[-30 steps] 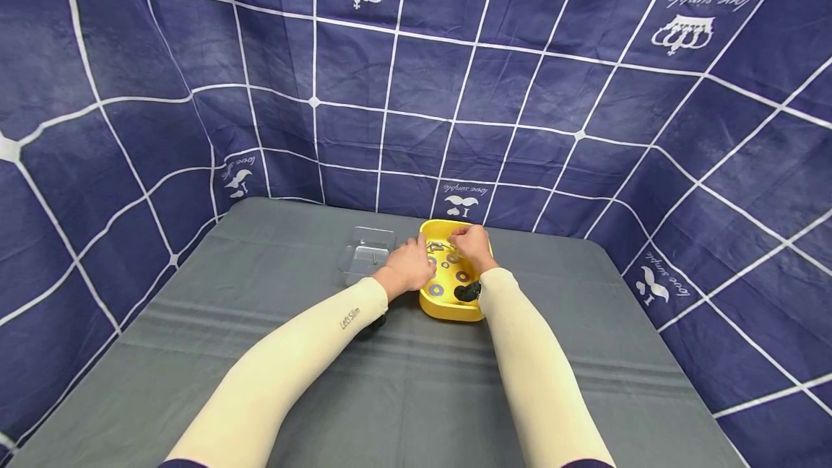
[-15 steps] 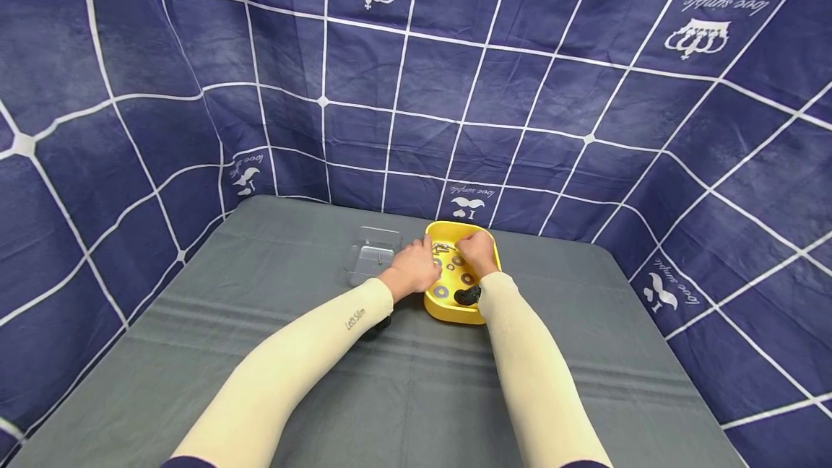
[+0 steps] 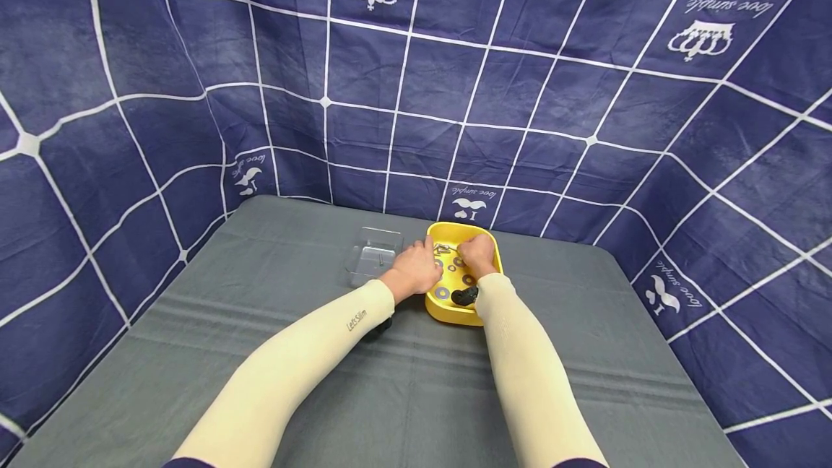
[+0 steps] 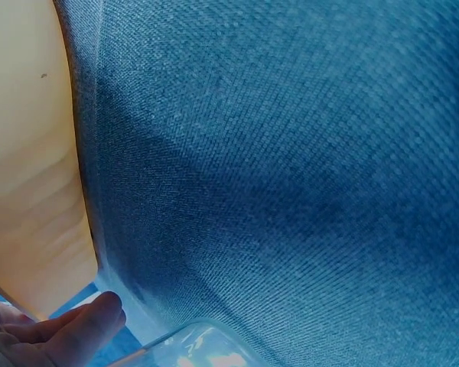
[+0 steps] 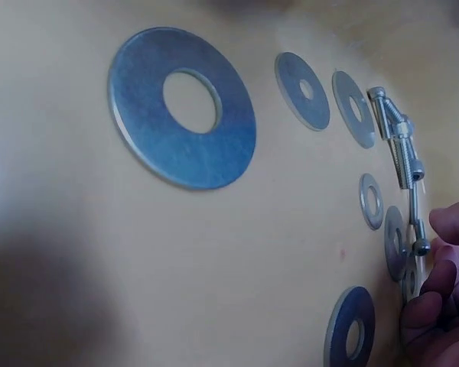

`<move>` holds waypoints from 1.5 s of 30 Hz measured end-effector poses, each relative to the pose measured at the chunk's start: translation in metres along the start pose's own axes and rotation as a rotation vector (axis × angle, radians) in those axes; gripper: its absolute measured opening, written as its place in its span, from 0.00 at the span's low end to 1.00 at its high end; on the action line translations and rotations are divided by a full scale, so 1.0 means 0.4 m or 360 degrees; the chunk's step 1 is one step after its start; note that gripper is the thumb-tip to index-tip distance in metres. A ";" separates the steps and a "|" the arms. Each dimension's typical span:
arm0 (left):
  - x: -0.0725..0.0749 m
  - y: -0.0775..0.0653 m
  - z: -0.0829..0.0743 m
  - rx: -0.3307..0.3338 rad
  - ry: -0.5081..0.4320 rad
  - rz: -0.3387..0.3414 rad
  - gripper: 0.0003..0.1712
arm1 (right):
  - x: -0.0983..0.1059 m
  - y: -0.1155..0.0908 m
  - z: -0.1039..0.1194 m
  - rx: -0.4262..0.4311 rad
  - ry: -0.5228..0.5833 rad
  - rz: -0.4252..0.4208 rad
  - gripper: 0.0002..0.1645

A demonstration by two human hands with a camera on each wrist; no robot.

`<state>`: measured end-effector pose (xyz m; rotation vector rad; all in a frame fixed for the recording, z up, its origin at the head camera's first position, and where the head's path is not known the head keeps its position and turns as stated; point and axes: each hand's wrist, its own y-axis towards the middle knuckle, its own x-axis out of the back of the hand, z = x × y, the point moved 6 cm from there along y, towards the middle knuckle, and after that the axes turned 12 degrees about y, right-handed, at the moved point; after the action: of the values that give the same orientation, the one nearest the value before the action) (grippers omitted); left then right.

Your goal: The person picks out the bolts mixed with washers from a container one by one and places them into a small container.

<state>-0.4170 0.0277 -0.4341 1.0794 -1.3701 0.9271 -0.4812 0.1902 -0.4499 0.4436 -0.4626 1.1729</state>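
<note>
Clearly, one yellow tray [image 3: 455,316] sits near the far edge of the grey counter [image 3: 617,360], a little right of that edge's middle, with both hands at it. The left hand [image 3: 414,269] grips the tray's left rim, thumb on the inner side and fingers over the outer wall. The right hand [image 3: 477,250] reaches down inside the tray toward its far end, fingers curled; whether its fingertips pinch anything cannot be told. Seven flat washers [image 5: 134,107] show in the right wrist view, spread singly over the tray's floor: one looms large close to that camera, and one is partly hidden beside the right hand's fingertips. Near them, toward the far end, lies a small jumble of screws [image 5: 403,157], at least four, overlapping so that an exact count cannot be made; one screw head lies just beside the right thumb. Left of the tray, also toward the counter's far edge and apart from the tray, stands one clear plastic box [image 3: 365,271] with one single screw [image 3: 381,260] in it. Two cream sleeves [image 3: 292,367] stretch in from the counter's near edge, and two black pieces [image 3: 463,296] show, one by each wrist. Behind the far edge hangs one blue cloth [image 3: 429,78] with white grid lines.
</note>
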 end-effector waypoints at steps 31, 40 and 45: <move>0.008 -0.002 -0.003 -0.0015 0.0053 -0.0082 0.34 | 0.004 -0.013 0.015 0.0038 -0.0228 -0.0002 0.09; 0.022 -0.006 -0.012 -0.0034 0.0087 -0.0106 0.34 | 0.006 -0.007 0.008 0.0067 -0.0247 0.0044 0.09; 0.023 -0.004 -0.013 -0.0040 0.0142 -0.0114 0.34 | 0.005 -0.006 0.004 0.0053 -0.0174 0.0089 0.07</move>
<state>-0.4139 0.0314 -0.4246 1.0496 -1.2590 0.8931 -0.4784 0.1899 -0.4478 0.5284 -0.5539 1.2156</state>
